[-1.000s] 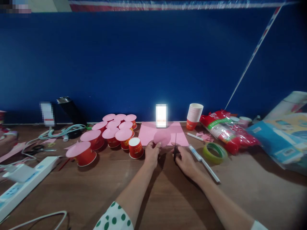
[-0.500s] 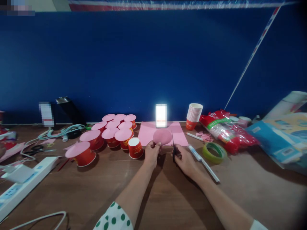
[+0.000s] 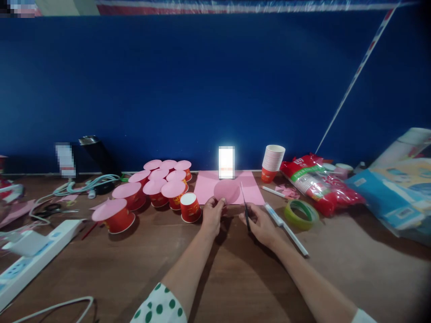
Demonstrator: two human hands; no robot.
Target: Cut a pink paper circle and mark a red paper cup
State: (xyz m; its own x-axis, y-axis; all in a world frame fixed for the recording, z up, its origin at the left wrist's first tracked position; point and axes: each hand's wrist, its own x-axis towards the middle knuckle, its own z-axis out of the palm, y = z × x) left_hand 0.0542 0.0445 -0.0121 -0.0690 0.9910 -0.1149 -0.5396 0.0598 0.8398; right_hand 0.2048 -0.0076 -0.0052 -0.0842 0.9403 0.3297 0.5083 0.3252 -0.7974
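Note:
Between thumb and fingers, my left hand (image 3: 213, 214) pinches the lower edge of a round pink paper disc (image 3: 226, 191). Dark-handled scissors (image 3: 246, 211) are in my right hand (image 3: 257, 220), their blades pointing away from me along the disc's right edge. I cannot tell whether the blades touch the paper. Behind the disc lies a flat pink paper sheet (image 3: 249, 179). A red paper cup (image 3: 190, 208) stands upside down left of my left hand. Beyond it are several upturned red cups topped with pink discs (image 3: 173, 189).
Right of my hands lie a white pen-like stick (image 3: 295, 240), a green tape roll (image 3: 301, 214), pink scraps (image 3: 287, 192) and a red plastic bag (image 3: 318, 186). A cup stack (image 3: 273, 163) stands behind. A power strip (image 3: 40, 251), cables and other scissors (image 3: 54, 209) occupy the left.
The disc has shifted slightly left in my left hand. My right hand's scissors have turned a little, with the handles now more to the right. The cups have stayed put.

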